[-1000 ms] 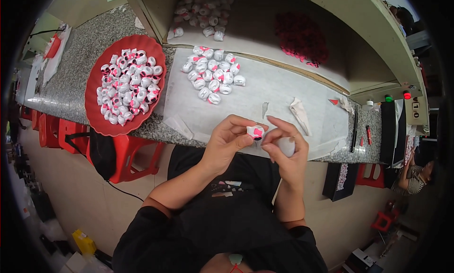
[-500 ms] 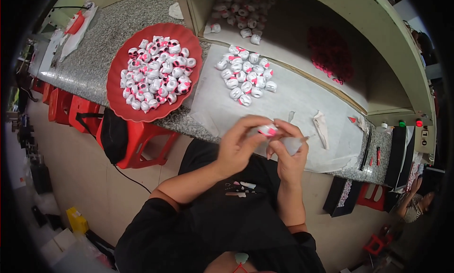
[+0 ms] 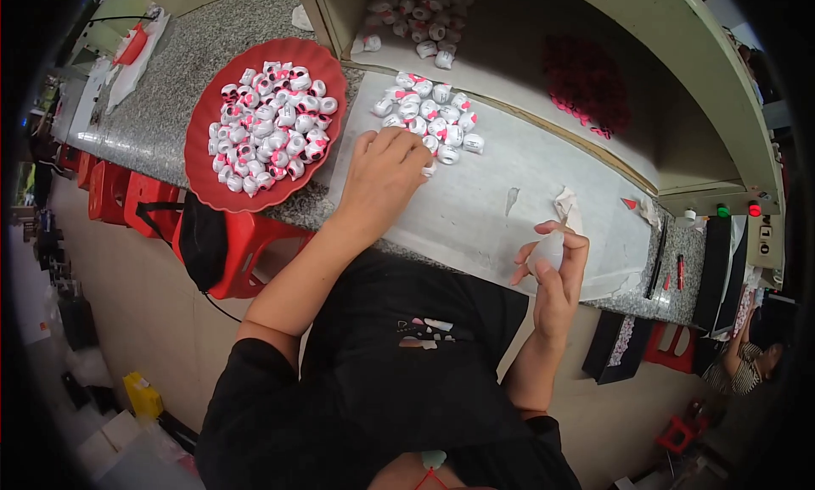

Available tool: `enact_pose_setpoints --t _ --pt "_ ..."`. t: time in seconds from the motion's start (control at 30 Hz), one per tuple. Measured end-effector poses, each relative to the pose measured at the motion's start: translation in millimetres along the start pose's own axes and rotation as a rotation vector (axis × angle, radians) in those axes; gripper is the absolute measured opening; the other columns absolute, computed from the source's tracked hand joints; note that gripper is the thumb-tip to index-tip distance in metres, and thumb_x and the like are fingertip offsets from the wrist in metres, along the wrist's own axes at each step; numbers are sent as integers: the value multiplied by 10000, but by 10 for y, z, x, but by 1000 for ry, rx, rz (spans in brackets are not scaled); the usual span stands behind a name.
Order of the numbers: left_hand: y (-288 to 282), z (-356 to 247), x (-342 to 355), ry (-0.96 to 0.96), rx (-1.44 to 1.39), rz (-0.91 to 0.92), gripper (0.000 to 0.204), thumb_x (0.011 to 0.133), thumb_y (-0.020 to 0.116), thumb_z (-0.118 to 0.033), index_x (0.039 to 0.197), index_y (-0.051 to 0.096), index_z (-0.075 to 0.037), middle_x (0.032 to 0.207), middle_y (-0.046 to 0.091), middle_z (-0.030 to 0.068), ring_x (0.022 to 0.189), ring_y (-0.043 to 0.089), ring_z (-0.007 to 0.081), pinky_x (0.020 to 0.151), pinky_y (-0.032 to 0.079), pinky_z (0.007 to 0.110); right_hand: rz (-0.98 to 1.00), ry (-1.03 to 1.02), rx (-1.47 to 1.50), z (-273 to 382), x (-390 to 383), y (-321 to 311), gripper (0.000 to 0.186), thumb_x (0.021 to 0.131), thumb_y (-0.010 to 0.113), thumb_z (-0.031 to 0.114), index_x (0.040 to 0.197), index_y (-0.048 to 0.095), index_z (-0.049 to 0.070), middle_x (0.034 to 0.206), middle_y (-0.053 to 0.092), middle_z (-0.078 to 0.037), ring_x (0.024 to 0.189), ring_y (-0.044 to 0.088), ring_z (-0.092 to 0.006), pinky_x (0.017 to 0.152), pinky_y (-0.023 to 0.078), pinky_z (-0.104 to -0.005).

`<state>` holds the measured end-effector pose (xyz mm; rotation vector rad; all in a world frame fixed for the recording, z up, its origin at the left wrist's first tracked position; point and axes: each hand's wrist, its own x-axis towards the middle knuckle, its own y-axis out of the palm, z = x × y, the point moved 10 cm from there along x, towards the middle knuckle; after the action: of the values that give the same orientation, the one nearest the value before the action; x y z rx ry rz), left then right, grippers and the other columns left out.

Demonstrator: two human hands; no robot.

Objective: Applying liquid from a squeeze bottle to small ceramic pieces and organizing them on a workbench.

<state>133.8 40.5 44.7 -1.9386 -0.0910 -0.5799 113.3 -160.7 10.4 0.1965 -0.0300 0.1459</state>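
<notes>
White pieces (image 3: 449, 156) lie beside the curled left hand (image 3: 384, 180) (hold unclear); right hand (image 3: 558, 278) clasps a bottle (image 3: 547, 251).

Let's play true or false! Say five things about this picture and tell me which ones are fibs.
1. The red dish holds many small pieces. True.
2. The left hand is inside the dish. False: it is over the white sheet.
3. The right hand holds a whitish bottle. True.
4. The green button sits between a white button and a red button. True.
5. The left-side stools are yellow. False: they are red.
</notes>
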Motion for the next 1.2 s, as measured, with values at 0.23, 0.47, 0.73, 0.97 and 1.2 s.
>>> enact_pose_setpoints --t 0.23,0.47,0.73,0.97,1.2 --pt "138 -95 -48 -284 -1031 7 220 694 612 11 887 519 -37 927 515 66 847 489 132 690 381 245 -143 -17 67 175 -44 -133 264 761 509 73 986 395 -4 1012 430 -136 711 524 -207 500 473 -273" --pt "509 -514 -159 -502 -1884 98 283 746 571 -9 1019 496 -10 989 521 100 908 517 158 735 449 284 -360 -296 359 537 -140 -433 350 653 659 95 884 404 33 829 435 -99 637 481 -142 518 426 -238" --pt "582 -584 -250 -499 -1848 11 344 762 564 -44 1080 438 -10 1018 527 140 920 528 181 795 447 339 -211 -749 -230 1025 -404 -3 367 612 687 183 835 431 44 775 415 -76 616 431 -135 529 386 -222" --pt "582 -552 -255 -494 -1865 30 370 759 572 -55 1093 420 -7 1013 523 134 933 519 169 821 435 344 -145 -830 -313 1040 -456 174 394 566 746 116 823 455 49 753 448 -72 572 448 -125 488 396 -210" --pt "585 -561 -280 -505 -1954 41 351 749 562 23 1075 432 10 996 515 91 918 523 140 805 425 245 -179 -877 -299 982 -511 170 399 544 746 81 824 465 43 745 453 -76 564 460 -131 480 396 -213"
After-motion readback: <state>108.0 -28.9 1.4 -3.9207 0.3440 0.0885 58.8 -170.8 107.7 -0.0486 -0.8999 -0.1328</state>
